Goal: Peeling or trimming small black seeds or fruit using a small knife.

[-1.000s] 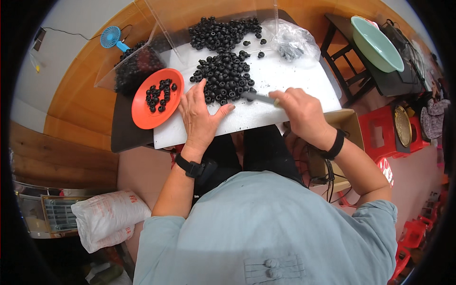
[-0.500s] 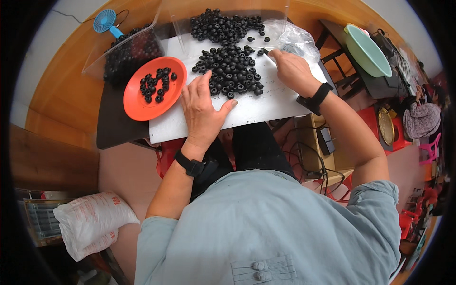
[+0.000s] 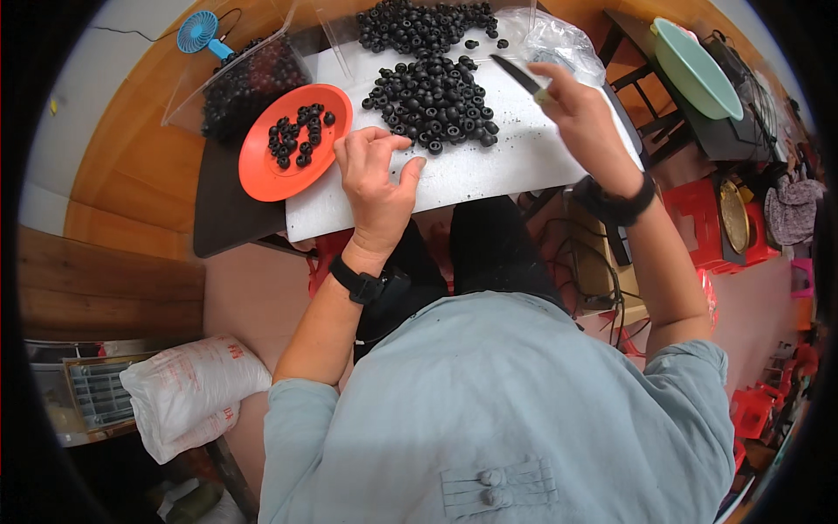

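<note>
My right hand (image 3: 587, 122) grips a small knife (image 3: 520, 77) by its pale handle, its dark blade pointing to the far left over the white board (image 3: 524, 166). A pile of small, round black pieces with ring-like hollows (image 3: 441, 100) lies on the board; I cannot tell what they are. My left hand (image 3: 377, 170) hovers by the pile's near left edge, fingers bent and thumb apart, with nothing visible between them. Beside it, an orange-red plate (image 3: 262, 179) bears several of the same black pieces.
Behind the pile lies a second heap of black pieces (image 3: 419, 26). A clear plastic box (image 3: 253, 92) full of them stands at the far left, near a blue fan (image 3: 199, 33). A crumpled clear bag (image 3: 559, 44) lies at the back right. A mint-green basin (image 3: 694, 74) rests farther right.
My right hand has lifted away from the pile toward the right, bringing the knife into plain view. My left hand's fingers have bent more. The whole view has shifted slightly.
</note>
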### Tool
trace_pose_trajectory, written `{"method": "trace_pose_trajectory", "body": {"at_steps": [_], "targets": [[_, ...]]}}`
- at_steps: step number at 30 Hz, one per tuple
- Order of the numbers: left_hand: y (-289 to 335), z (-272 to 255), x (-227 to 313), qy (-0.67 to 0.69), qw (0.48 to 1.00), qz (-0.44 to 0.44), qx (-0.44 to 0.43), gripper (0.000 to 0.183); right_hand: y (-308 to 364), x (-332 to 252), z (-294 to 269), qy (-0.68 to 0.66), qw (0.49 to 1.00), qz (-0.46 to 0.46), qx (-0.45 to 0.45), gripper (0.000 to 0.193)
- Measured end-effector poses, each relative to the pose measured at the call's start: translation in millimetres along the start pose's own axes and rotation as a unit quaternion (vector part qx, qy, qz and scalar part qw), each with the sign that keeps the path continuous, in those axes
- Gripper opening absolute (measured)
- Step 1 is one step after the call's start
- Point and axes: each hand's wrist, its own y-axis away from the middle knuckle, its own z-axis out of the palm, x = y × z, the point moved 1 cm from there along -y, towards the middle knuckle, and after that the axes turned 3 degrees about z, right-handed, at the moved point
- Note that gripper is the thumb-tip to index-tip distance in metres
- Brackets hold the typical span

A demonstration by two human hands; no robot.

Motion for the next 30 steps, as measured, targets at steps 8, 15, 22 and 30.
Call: {"method": "trace_pose_trajectory", "body": {"at_steps": [8, 15, 22, 30], "targets": [[-21, 13, 25, -0.147, 0.984, 0.065, -0.077, 0.021, 49, 0, -7, -0.291, 0.951, 0.09, 0.049, 0.027], [-15, 0, 18, -0.14, 0.984, 0.062, -0.091, 0.014, 71, 4, -8, -0.246, 0.967, 0.058, 0.032, 0.014], [-15, 1, 21, -0.105, 0.988, 0.055, -0.104, 0.015, 68, -19, 24, 0.08, 0.977, -0.179, 0.084, 0.016], [-13, -9, 24, -0.038, 0.996, 0.019, -0.078, 0.012, 72, -16, 41, 0.091, 0.974, -0.169, 0.122, 0.016]]}}
